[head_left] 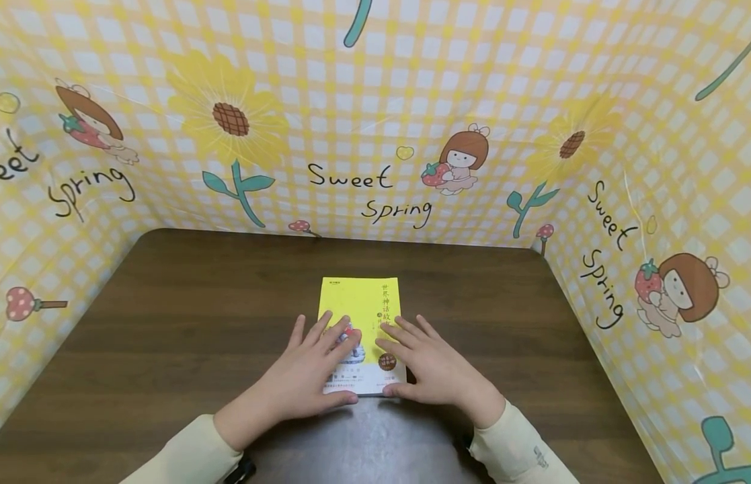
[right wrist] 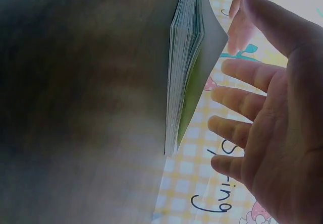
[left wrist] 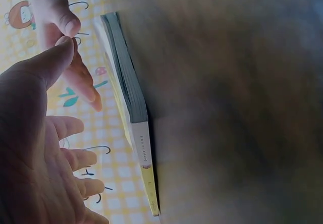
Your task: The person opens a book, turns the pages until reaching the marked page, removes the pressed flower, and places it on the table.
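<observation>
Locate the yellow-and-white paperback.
In the head view, the yellow-and-white paperback lies just below centre on the brown wood-grain table, beneath the left hand and right hand.

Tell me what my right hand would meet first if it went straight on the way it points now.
Most likely the yellow book: your right hand points in over it, though the gap between them is hard to judge.

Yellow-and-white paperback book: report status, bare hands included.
Left hand, right hand spread above book. Book on dark brown wood-grain table, cover edge slightly lifted. Hands partly hide its front.
</observation>
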`<state>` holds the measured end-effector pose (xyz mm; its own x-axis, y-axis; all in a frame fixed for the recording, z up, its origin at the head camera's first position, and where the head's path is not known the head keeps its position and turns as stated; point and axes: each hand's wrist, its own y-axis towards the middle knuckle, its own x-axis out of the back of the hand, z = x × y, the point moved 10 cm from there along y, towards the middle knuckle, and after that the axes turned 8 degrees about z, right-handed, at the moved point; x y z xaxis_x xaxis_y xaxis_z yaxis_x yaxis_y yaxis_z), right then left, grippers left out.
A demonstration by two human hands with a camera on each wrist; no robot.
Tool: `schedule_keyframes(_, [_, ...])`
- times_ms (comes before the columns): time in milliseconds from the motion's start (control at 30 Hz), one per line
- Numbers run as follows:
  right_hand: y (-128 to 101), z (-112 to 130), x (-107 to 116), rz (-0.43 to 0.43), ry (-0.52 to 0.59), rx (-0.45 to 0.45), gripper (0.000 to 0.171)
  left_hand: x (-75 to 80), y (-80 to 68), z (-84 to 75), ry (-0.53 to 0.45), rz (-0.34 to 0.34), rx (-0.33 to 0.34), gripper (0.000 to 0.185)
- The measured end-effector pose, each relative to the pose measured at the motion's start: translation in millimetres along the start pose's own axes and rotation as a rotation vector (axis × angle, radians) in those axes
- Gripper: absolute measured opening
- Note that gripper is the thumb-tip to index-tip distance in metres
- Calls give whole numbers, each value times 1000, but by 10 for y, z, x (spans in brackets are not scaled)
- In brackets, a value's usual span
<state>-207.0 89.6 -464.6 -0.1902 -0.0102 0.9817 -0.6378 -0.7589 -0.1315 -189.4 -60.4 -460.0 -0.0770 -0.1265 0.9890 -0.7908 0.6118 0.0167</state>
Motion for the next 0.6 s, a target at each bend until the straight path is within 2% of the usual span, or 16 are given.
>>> schedule_keyframes(300, [-9,-48,-69,54,20,-7,83,-84,77,-37,12,61,1,97])
schedule_keyframes(600, [-18,-46,-92,76,26,2,77,-152,150,-72,22,122,-3,98])
